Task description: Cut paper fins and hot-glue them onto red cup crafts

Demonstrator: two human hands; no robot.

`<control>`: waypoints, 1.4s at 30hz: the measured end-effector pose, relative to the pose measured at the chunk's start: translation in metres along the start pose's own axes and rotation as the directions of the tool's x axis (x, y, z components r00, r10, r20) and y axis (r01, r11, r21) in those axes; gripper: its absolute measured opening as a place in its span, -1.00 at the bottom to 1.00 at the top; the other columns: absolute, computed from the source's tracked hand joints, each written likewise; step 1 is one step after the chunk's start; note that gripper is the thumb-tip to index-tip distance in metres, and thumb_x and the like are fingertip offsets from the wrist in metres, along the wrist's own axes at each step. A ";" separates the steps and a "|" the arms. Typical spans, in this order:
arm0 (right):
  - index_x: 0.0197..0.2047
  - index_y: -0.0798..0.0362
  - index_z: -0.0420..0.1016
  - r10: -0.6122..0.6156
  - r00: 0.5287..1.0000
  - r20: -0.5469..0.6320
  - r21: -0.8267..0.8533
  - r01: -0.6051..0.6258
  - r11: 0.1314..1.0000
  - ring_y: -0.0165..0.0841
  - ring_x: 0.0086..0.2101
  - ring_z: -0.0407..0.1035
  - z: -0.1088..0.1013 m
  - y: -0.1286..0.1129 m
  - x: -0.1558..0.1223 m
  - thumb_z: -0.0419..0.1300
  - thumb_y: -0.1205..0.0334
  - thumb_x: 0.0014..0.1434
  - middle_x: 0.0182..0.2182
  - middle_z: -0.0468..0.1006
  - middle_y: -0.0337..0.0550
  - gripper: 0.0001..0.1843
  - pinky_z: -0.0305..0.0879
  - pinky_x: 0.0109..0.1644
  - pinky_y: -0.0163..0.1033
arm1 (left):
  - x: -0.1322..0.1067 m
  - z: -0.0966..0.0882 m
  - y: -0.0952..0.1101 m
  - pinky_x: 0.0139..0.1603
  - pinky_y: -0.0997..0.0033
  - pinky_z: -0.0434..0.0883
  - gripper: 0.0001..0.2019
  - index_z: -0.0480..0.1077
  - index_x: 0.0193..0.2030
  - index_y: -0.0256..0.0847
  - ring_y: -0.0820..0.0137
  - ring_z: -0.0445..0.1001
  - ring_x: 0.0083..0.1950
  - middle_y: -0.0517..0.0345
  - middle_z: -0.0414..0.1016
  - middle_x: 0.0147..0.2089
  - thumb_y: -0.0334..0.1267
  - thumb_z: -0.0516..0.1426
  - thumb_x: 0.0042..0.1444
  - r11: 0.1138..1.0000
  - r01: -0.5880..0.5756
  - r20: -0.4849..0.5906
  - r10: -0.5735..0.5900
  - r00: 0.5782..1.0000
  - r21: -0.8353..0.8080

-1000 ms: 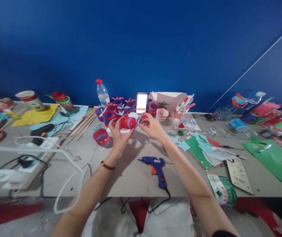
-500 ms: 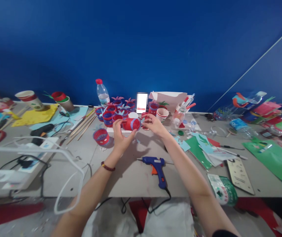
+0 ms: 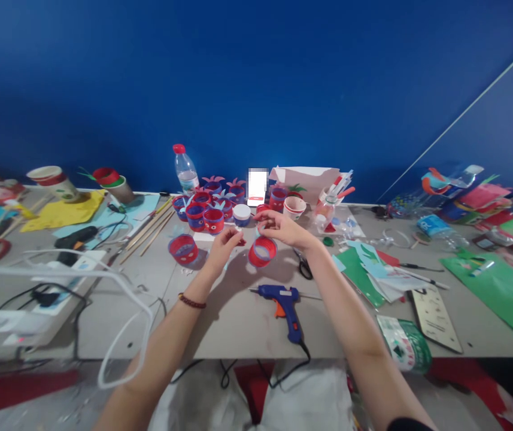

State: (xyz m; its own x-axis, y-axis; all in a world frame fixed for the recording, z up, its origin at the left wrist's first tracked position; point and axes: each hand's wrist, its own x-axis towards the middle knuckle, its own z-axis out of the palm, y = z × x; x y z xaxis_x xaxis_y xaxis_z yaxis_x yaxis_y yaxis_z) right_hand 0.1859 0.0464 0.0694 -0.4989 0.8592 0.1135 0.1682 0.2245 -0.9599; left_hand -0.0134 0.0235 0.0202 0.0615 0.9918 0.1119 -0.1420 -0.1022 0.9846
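A red cup (image 3: 263, 256) with a purple-blue rim stands on the table between my hands, its mouth tilted toward me. My right hand (image 3: 285, 229) hovers just above and behind that cup, fingers loosely curved and apart, with nothing visible in them. To the cup's left, my left hand (image 3: 222, 250) has its fingertips pressed together at a small dark red bit, too small to name. Another red cup (image 3: 183, 250) with white spots sits left of my left hand. A blue hot glue gun (image 3: 287, 299) lies on the table in front of me.
Behind my hands stand several decorated cups (image 3: 213, 221), a white-lidded jar (image 3: 241, 215), a plastic bottle (image 3: 186, 170) and a phone (image 3: 257, 188). Scissors (image 3: 304, 266) lie under my right forearm. Paper sheets (image 3: 364, 278) are at right; a power strip (image 3: 65, 299) and cables at left.
The red cup left my left hand and now stands on the table, lower and further right. My left hand moved slightly down and closed its fingertips; scissors came into view beside my right forearm.
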 end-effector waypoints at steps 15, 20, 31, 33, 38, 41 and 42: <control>-0.07 0.08 0.38 0.008 0.998 -0.064 -0.059 -0.012 0.998 -0.42 -0.41 0.41 0.023 0.005 0.005 0.16 0.33 0.08 -0.42 0.48 -0.25 -0.70 0.42 -0.29 -0.27 | -0.008 0.009 -0.008 -0.25 0.38 0.39 -0.73 0.46 -0.33 -0.20 0.37 0.48 -0.34 0.20 0.51 -0.40 -0.12 0.32 -0.16 0.986 0.124 0.055 -0.119 0.991 -0.107; -0.14 0.10 0.44 -0.104 0.985 -0.140 -0.245 0.068 0.967 -0.37 -0.28 0.43 0.028 0.002 0.006 0.16 0.34 0.07 -0.28 0.53 -0.14 -0.77 0.40 -0.21 -0.24 | -0.007 0.007 -0.004 -0.18 0.36 0.40 -0.71 0.47 -0.32 -0.20 0.34 0.50 -0.24 0.14 0.54 -0.29 -0.13 0.33 -0.19 0.971 0.156 0.018 -0.156 0.988 -0.180; -0.37 0.06 0.54 -0.251 0.961 -0.119 -0.585 0.137 0.800 -0.34 -0.20 0.40 0.033 -0.002 0.003 0.24 0.34 0.09 -0.18 0.49 -0.10 -0.95 0.33 -0.17 -0.27 | -0.005 0.007 -0.004 -0.36 0.54 0.27 -0.71 0.34 -0.51 -0.22 0.51 0.35 -0.43 0.32 0.36 -0.52 -0.16 0.35 -0.26 0.982 0.118 -0.090 -0.132 0.987 -0.147; -0.38 0.07 0.54 -0.228 0.966 -0.122 -0.635 0.100 0.766 -0.33 -0.18 0.39 0.034 -0.005 0.002 0.23 0.36 0.09 -0.17 0.49 -0.10 -0.94 0.30 -0.10 -0.25 | -0.005 0.008 -0.004 -0.36 0.53 0.28 -0.72 0.34 -0.51 -0.22 0.51 0.34 -0.43 0.32 0.35 -0.52 -0.16 0.33 -0.24 0.986 0.107 -0.090 -0.119 0.989 -0.125; -0.36 0.04 0.53 -0.216 0.969 -0.124 -0.761 0.047 0.647 -0.32 -0.15 0.38 0.039 -0.011 -0.001 0.19 0.35 0.14 -0.16 0.51 -0.15 -0.91 0.28 -0.12 -0.27 | -0.006 0.008 -0.005 -0.32 0.50 0.33 -0.76 0.40 -0.48 -0.22 0.48 0.38 -0.40 0.30 0.38 -0.51 -0.19 0.33 -0.24 0.991 0.086 -0.106 -0.097 0.990 -0.100; -0.31 0.05 0.51 -0.216 0.972 -0.098 -0.819 0.045 0.572 -0.31 -0.11 0.36 0.041 -0.012 -0.002 0.18 0.33 0.17 -0.12 0.51 -0.14 -0.92 0.28 -0.16 -0.29 | -0.005 0.008 -0.008 -0.29 0.45 0.37 -0.75 0.48 -0.40 -0.22 0.42 0.44 -0.36 0.23 0.46 -0.46 -0.18 0.35 -0.25 0.993 0.081 -0.082 -0.089 0.993 -0.089; -0.30 0.05 0.51 -0.213 0.974 -0.081 -0.835 0.050 0.548 -0.31 -0.09 0.35 0.041 -0.012 -0.002 0.18 0.32 0.17 -0.11 0.51 -0.13 -0.93 0.28 -0.16 -0.29 | -0.005 0.007 -0.010 -0.29 0.43 0.39 -0.72 0.50 -0.37 -0.22 0.40 0.46 -0.35 0.20 0.49 -0.45 -0.18 0.35 -0.26 0.993 0.083 -0.076 -0.090 0.993 -0.088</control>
State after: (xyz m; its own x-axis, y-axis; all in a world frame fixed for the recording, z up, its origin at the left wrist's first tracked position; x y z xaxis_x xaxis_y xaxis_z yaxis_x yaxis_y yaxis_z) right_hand 0.1502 0.0227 0.0697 -0.4528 0.8261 0.3355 0.7770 0.5502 -0.3059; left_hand -0.0051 0.0193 0.0113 -0.0008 0.9999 0.0128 -0.2225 -0.0126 0.9749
